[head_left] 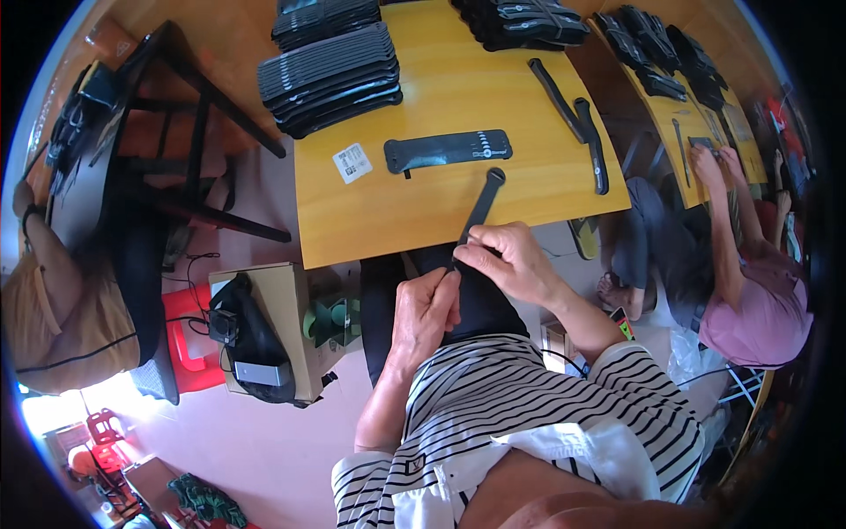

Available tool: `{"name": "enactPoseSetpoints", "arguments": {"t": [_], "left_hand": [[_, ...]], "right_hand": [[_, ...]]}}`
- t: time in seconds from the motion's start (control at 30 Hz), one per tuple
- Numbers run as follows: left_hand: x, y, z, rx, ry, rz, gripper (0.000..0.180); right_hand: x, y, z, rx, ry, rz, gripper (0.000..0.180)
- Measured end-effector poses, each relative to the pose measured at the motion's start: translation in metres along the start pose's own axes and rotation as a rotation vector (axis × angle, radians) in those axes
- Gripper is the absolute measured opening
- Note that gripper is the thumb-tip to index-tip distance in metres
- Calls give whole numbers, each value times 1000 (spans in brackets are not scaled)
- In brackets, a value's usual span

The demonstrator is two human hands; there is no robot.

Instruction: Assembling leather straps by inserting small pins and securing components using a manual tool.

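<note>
Just off the table's near edge, my right hand pinches a black strap with a rounded, ring-like end that lies over the wooden table. My left hand is closed close beside it, below the right, at the strap's lower end. Fingers cover that lower part, so its shape is hidden. Beyond the strap lies a flat black package with white printing. To its left is a white printed label sheet. Two more black straps lie crossing at the table's right side.
Stacked black packages stand at the far left of the table, and another bundle at the far right. A person in pink works at a table on the right; another person sits left. A cardboard box is on the floor.
</note>
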State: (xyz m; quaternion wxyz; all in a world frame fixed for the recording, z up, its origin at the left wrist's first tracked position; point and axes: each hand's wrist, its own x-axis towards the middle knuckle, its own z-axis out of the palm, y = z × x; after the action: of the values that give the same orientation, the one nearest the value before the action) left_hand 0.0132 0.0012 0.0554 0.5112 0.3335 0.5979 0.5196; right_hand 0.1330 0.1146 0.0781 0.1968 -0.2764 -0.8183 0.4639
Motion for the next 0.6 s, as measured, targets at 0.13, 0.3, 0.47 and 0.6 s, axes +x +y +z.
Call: {"name": "enactPoseSetpoints", "arguments": {"t": [0.13, 0.3, 0.47, 0.6], "left_hand": [[-4, -5, -1, -97, -98, -32, 38], [-10, -9, -17, -150, -123, -53, 39], [-31, -20, -36, -224, -139, -27, 38], [-58, -30, -68, -333, 4, -5, 36]], "right_hand": [[-2, 15, -14, 381, -91, 173, 23], [30, 45, -81, 222, 210, 159, 28], [86, 65, -178, 137, 505, 164, 28], [94, 65, -265, 192, 744, 72, 18]]}}
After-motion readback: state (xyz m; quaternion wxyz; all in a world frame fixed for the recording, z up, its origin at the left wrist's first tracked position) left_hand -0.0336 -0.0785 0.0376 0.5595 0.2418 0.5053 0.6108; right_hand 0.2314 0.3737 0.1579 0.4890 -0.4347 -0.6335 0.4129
